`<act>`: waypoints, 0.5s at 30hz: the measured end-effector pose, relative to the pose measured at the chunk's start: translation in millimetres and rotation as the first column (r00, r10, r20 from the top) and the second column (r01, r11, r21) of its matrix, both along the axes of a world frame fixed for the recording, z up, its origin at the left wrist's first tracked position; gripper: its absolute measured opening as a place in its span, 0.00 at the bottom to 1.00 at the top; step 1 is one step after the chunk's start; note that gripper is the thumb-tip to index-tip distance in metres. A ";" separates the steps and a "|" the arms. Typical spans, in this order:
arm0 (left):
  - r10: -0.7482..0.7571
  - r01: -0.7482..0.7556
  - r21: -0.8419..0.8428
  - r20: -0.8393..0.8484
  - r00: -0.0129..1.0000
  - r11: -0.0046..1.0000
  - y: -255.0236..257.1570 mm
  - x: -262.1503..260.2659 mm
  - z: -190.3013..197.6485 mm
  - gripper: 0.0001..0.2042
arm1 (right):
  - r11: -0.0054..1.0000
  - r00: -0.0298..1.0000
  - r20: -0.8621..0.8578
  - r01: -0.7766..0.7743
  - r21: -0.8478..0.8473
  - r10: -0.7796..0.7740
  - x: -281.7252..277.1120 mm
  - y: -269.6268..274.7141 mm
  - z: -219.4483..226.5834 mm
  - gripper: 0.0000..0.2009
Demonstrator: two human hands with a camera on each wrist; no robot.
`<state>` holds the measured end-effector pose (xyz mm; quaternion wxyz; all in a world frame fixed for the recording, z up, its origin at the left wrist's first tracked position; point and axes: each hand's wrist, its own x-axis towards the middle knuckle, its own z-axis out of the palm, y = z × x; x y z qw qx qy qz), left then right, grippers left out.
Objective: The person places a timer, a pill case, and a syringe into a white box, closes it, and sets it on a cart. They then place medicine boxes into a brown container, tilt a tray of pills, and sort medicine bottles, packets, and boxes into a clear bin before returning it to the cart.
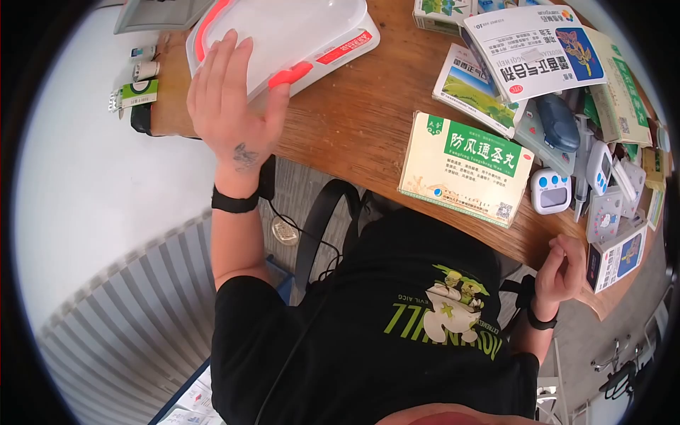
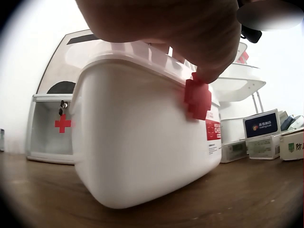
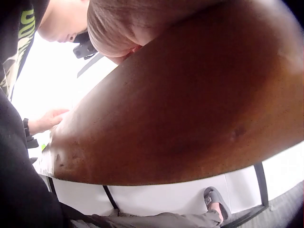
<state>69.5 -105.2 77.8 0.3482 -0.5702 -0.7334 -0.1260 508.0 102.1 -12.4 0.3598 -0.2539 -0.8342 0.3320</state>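
My left hand (image 1: 237,117) lies over the near left side of a white first-aid box (image 1: 322,25) with a clear lid, its fingers stretched out across the top. Its thumb touches the red latch (image 1: 290,74) on the front. In the left wrist view the box's white wall (image 2: 137,137) stands upright on the table, and the thumb presses down at the latch (image 2: 198,97). Loosely bent and holding nothing, my right hand (image 1: 559,273) rests at the table's near edge, beside a small white medicine carton (image 1: 618,255).
A green and cream medicine carton (image 1: 464,170) lies near the table edge. Right of it are a white timer (image 1: 551,191), a syringe (image 1: 581,163) and a pile of cartons (image 1: 535,53). Small bottles (image 1: 145,69) stand at the left. A grey-white cabinet (image 2: 50,133) with a red cross stands behind.
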 end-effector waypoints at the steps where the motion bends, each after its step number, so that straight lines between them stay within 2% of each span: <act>1: -0.034 0.034 -0.001 0.006 0.999 0.999 0.6 -5.3 1.4 0.26 | 1.000 1.000 0.003 0.003 0.005 -0.003 0.3 -0.4 0.1 0.09; 5: -0.192 0.192 0.009 0.051 0.980 0.981 1.6 -29.9 4.5 0.27 | 1.000 0.999 0.025 -0.020 0.007 0.020 3.4 -0.7 0.4 0.09; 8: -0.162 0.166 -0.047 0.085 0.983 0.985 -1.7 -34.6 11.3 0.28 | 0.999 0.999 0.032 -0.025 0.029 0.024 6.9 -1.3 -1.0 0.08; 12: -0.050 0.048 0.013 0.170 0.984 0.999 -4.7 -22.3 14.2 0.28 | 0.996 0.997 0.026 0.070 0.056 -0.071 9.9 -5.8 2.7 0.09; 15: -0.023 0.003 0.087 0.221 0.975 0.996 -3.1 -24.8 6.5 0.27 | 0.977 0.988 0.043 0.139 0.158 -0.148 8.7 -3.2 10.4 0.08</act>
